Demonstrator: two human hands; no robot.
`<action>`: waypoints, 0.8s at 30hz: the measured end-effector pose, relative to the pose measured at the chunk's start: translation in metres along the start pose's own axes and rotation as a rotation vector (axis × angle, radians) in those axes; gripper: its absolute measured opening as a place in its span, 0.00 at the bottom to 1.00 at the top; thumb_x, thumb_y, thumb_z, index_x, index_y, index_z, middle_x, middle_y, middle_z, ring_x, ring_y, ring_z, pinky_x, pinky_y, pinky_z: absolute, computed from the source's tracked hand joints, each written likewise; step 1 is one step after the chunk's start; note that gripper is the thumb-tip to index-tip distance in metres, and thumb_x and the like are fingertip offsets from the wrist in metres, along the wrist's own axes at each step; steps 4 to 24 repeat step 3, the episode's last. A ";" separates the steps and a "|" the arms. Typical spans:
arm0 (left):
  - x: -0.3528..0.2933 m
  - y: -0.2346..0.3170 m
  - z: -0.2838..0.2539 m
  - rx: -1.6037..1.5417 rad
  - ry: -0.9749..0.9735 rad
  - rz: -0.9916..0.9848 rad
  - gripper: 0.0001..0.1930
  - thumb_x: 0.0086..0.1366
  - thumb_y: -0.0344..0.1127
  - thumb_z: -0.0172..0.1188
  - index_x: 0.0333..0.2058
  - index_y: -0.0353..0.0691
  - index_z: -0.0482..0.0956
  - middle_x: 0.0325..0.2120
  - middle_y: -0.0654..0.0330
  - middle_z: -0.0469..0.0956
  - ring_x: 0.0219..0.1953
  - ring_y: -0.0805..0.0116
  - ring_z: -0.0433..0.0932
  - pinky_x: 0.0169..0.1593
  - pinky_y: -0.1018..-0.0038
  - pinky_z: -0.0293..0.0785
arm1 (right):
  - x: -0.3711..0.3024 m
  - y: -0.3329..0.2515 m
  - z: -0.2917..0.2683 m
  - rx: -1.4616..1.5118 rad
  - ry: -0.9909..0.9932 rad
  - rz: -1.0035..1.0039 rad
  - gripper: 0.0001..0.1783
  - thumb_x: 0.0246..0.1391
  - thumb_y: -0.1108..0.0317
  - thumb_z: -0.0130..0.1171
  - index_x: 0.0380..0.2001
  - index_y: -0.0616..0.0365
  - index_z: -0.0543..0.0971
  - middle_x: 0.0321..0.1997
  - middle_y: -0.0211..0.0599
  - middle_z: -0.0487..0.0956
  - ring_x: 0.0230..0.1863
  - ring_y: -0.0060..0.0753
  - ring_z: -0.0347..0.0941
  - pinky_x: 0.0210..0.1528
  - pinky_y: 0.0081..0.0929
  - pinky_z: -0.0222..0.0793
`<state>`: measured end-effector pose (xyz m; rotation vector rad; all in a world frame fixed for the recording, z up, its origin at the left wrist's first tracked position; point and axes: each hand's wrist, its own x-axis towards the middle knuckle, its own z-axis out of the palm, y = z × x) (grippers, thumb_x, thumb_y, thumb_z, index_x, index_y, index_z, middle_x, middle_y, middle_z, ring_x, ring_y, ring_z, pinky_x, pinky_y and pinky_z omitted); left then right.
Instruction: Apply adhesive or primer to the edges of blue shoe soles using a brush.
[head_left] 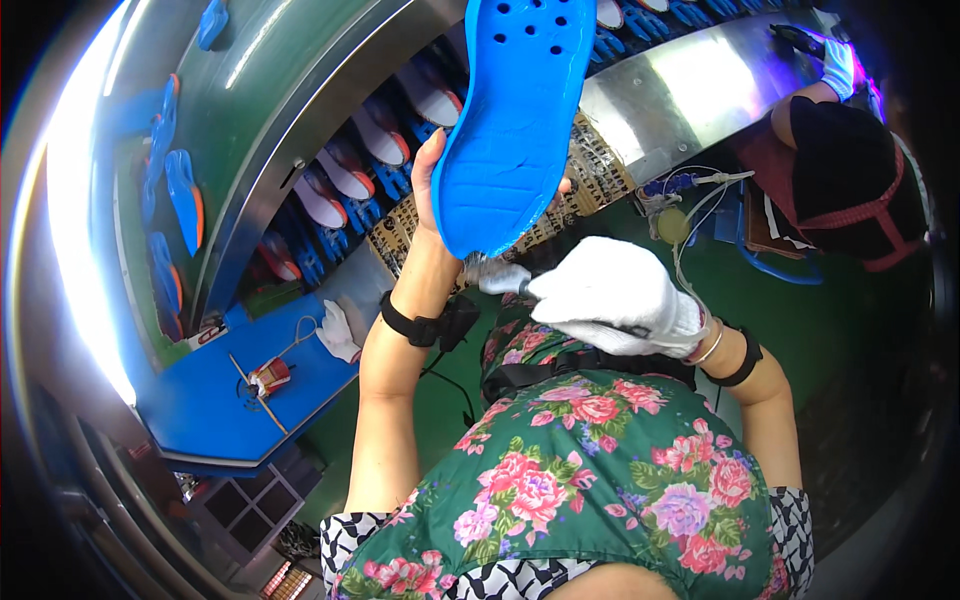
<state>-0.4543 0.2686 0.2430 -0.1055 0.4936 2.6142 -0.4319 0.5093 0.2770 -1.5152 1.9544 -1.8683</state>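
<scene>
A blue shoe sole (510,130) with round holes at its forefoot is held up in front of me, its inner face glossy as if wet. My left hand (430,185), bare, grips it from beneath, thumb along the left edge and fingertips showing at the right edge. My right hand (620,295), in a white glove, is closed round the handle of a brush (497,276). The bristles are at the heel end of the sole, seemingly touching its rim. Most of the brush handle is hidden in the glove.
Shoes with pale undersides (345,175) stand in a row on blue holders behind the sole. Several blue and orange soles (185,200) lie on the green belt at left. A blue table (200,400) carries a red pot and a white glove. A co-worker (840,150) sits at right.
</scene>
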 end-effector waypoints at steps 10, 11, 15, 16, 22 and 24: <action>0.001 -0.003 -0.005 -0.033 -0.026 0.023 0.60 0.58 0.71 0.60 0.74 0.34 0.46 0.70 0.39 0.57 0.58 0.29 0.72 0.59 0.41 0.74 | 0.007 0.004 -0.008 0.300 0.075 0.121 0.14 0.51 0.72 0.72 0.43 0.51 0.87 0.44 0.33 0.88 0.42 0.38 0.84 0.44 0.32 0.80; 0.001 -0.003 -0.005 -0.033 -0.026 0.023 0.60 0.58 0.71 0.60 0.74 0.34 0.46 0.70 0.39 0.57 0.58 0.29 0.72 0.59 0.41 0.74 | 0.007 0.004 -0.008 0.300 0.075 0.121 0.14 0.51 0.72 0.72 0.43 0.51 0.87 0.44 0.33 0.88 0.42 0.38 0.84 0.44 0.32 0.80; 0.001 -0.003 -0.005 -0.033 -0.026 0.023 0.60 0.58 0.71 0.60 0.74 0.34 0.46 0.70 0.39 0.57 0.58 0.29 0.72 0.59 0.41 0.74 | 0.007 0.004 -0.008 0.300 0.075 0.121 0.14 0.51 0.72 0.72 0.43 0.51 0.87 0.44 0.33 0.88 0.42 0.38 0.84 0.44 0.32 0.80; 0.001 -0.003 -0.005 -0.033 -0.026 0.023 0.60 0.58 0.71 0.60 0.74 0.34 0.46 0.70 0.39 0.57 0.58 0.29 0.72 0.59 0.41 0.74 | 0.007 0.004 -0.008 0.300 0.075 0.121 0.14 0.51 0.72 0.72 0.43 0.51 0.87 0.44 0.33 0.88 0.42 0.38 0.84 0.44 0.32 0.80; 0.001 -0.003 -0.005 -0.033 -0.026 0.023 0.60 0.58 0.71 0.60 0.74 0.34 0.46 0.70 0.39 0.57 0.58 0.29 0.72 0.59 0.41 0.74 | 0.007 0.004 -0.008 0.300 0.075 0.121 0.14 0.51 0.72 0.72 0.43 0.51 0.87 0.44 0.33 0.88 0.42 0.38 0.84 0.44 0.32 0.80; 0.001 -0.003 -0.005 -0.033 -0.026 0.023 0.60 0.58 0.71 0.60 0.74 0.34 0.46 0.70 0.39 0.57 0.58 0.29 0.72 0.59 0.41 0.74 | 0.007 0.004 -0.008 0.300 0.075 0.121 0.14 0.51 0.72 0.72 0.43 0.51 0.87 0.44 0.33 0.88 0.42 0.38 0.84 0.44 0.32 0.80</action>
